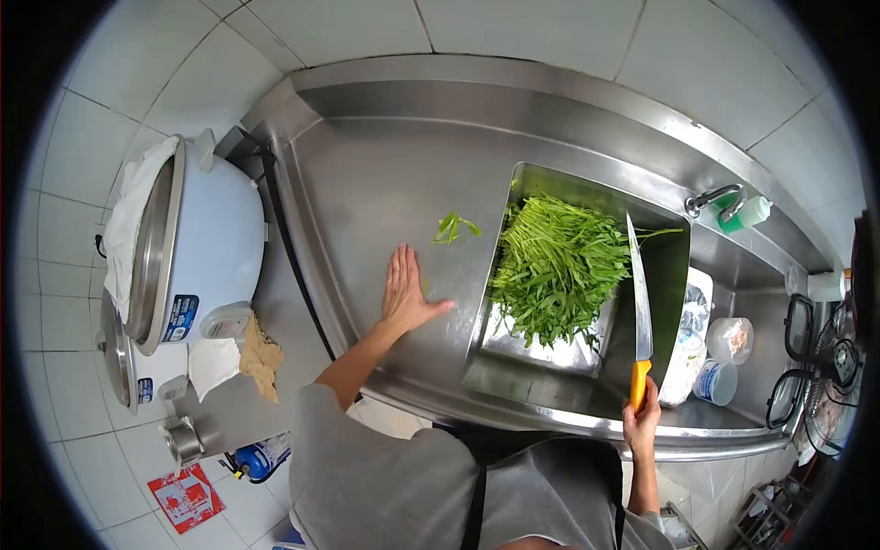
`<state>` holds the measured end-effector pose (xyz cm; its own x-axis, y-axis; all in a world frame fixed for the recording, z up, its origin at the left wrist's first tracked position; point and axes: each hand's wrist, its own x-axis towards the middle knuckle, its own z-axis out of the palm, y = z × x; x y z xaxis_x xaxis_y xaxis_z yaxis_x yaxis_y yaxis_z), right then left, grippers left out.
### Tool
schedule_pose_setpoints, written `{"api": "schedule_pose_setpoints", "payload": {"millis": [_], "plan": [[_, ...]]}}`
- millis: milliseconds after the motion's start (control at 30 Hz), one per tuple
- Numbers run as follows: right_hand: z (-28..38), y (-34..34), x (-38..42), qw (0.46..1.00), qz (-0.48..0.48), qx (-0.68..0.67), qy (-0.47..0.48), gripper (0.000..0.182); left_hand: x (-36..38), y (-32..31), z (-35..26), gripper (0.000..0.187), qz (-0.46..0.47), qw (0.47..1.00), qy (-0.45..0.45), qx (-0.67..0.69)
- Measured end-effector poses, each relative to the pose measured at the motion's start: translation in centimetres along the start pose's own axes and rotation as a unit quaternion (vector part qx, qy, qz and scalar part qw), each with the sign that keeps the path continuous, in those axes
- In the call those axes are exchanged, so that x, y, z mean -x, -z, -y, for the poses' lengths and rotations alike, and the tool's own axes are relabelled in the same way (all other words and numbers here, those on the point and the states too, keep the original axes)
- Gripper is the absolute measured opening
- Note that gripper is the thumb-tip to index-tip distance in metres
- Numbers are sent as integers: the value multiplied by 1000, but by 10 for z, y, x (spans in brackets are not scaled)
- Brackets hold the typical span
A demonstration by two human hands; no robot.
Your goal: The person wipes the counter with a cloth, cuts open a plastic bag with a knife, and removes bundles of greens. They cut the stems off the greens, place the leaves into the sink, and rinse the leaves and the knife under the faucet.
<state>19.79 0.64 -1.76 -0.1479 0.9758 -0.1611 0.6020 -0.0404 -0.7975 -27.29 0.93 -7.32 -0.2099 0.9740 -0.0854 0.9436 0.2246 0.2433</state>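
Note:
My left hand (406, 295) lies flat on the steel counter (367, 192), fingers together and thumb out to the side, holding nothing. Just beyond its fingertips is a small scrap of green leaves (453, 227). In my right hand (642, 417) is the yellow handle of a long kitchen knife (640, 302), its blade pointing away from me over the right side of a deep metal pan (490, 367). A large heap of leafy greens (559, 266) with long stems fills much of that pan, left of the blade.
A faucet (715, 197) and a green-and-white bottle (747, 214) stand at the back right. Plastic tubs (716, 381) and a white tray (680, 371) sit right of the pan. Large rice cookers (215, 238) occupy the left, with a fan (830, 367) far right.

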Motion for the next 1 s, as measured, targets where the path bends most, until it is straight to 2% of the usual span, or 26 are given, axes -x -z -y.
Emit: {"api": "schedule_pose_setpoints", "payload": {"millis": [67,133,233,300,367,433,467,500,567,633,700,767,867,933,967,1000], "plan": [[4,-4,-3,1000,-2,-18,-1,51,-35,-7,-11,119,-27,998,49,-2],[11,-7,-3,999,4,-37,-18,52,-90,-5,-37,121,-12,998,54,16],[12,-9,-5,996,1,-79,34,51,-160,-13,-76,121,-86,989,25,118],[11,-4,2,999,-12,-33,-2,51,-183,-18,-102,122,-115,990,12,75],[6,-6,8,999,-45,8,23,49,-194,-17,-114,116,-107,992,27,56],[17,-10,11,998,-61,-31,0,49,-199,-13,-124,103,-74,993,82,-39],[20,-10,12,995,-75,-66,-21,49,-198,-12,-129,75,-90,993,70,-39],[13,-13,12,994,-88,-63,13,49,-204,-28,-124,75,-83,994,57,-39],[16,-11,16,995,-89,-44,-10,49,-215,-54,-110,51,-195,978,-70,5],[3,-9,19,991,-81,-97,-54,50,-213,-62,-112,42,-222,966,-120,60],[11,5,22,996,-55,-19,-60,51,-200,-62,-111,39,-234,949,-169,124],[19,16,28,996,-48,18,-71,54,-178,-63,-106,39,-207,943,-197,172],[15,29,41,992,-48,102,-63,57,-132,-64,-101,41,-186,941,-216,182],[10,36,45,984,-51,162,-53,60,-106,-47,-116,29,-170,928,-170,286],[9,38,48,979,-49,189,-56,61,-95,-39,-132,29,-162,930,-175,280],[11,40,45,973,-44,221,-54,62,-86,-33,-158,24,-94,893,-92,431]]}}
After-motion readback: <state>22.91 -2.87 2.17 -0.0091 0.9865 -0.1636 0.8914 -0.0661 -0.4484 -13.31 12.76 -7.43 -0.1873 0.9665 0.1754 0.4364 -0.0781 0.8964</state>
